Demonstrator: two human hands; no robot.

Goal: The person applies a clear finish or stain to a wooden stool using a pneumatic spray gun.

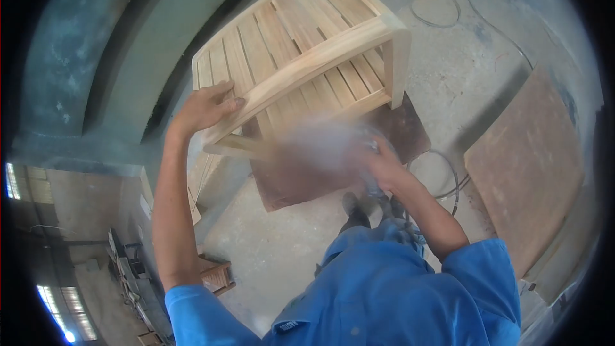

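Note:
A pale wooden slatted chair (301,45) stands on a brown board (301,179) on the concrete floor. My left hand (206,107) grips the chair's frame at its near left corner. My right hand (378,166) is lower, in front of the chair's lower rail, closed around a tool that is mostly hidden. A cloud of pale dust or spray (320,144) blurs the space between that hand and the chair. A hose (448,182) runs on the floor behind my right hand.
A large brown panel (528,166) lies on the floor at the right. Cables (442,6) loop on the concrete beyond the chair. A green wall (122,45) rises at the left. Small wooden pieces (214,275) sit by my left elbow.

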